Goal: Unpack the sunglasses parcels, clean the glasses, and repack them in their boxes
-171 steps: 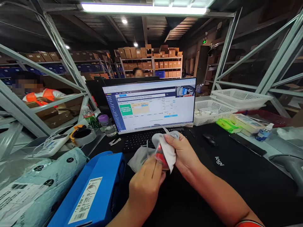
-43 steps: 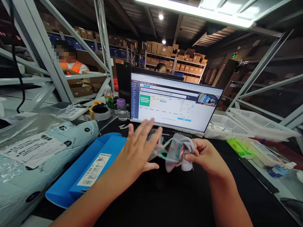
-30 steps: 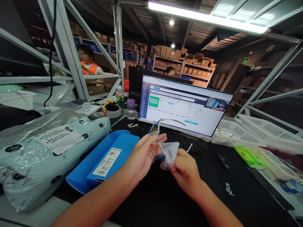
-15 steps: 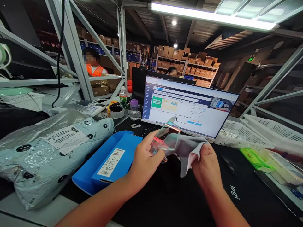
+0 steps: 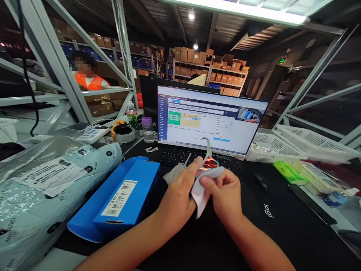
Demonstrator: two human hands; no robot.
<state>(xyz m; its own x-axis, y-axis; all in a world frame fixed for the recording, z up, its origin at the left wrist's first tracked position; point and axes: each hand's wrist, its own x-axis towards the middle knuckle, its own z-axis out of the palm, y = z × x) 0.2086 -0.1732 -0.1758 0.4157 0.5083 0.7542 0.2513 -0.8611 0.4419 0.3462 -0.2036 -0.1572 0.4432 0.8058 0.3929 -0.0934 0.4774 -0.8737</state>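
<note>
A pair of glasses (image 5: 208, 164) with red-reflecting lenses is in my left hand (image 5: 178, 192), one temple pointing up and away toward the monitor. My left fingers are closed about the far side of the frame. My right hand (image 5: 228, 192) pinches a light grey cloth (image 5: 199, 198) and presses it against the near lens, thumb on top. The cloth's loose end hangs below, between the two hands. Beyond my left hand, a pale translucent piece (image 5: 171, 174) shows in part; I cannot tell what it is. The hands stay above the black desk mat (image 5: 180, 241).
Left of my hands lie an open blue box (image 5: 143, 188) with a label and a wrapped parcel (image 5: 96, 175). Ahead stand a keyboard (image 5: 170, 155), a monitor (image 5: 197, 130), tape (image 5: 123, 133) and a purple-capped bottle (image 5: 148, 131). Rightward are a mouse (image 5: 260, 181) and white baskets (image 5: 273, 146).
My right hand has come left with the cloth, which now wraps a lens. The glasses have turned, lenses showing red and a temple pointing up. The view has shifted to the right.
</note>
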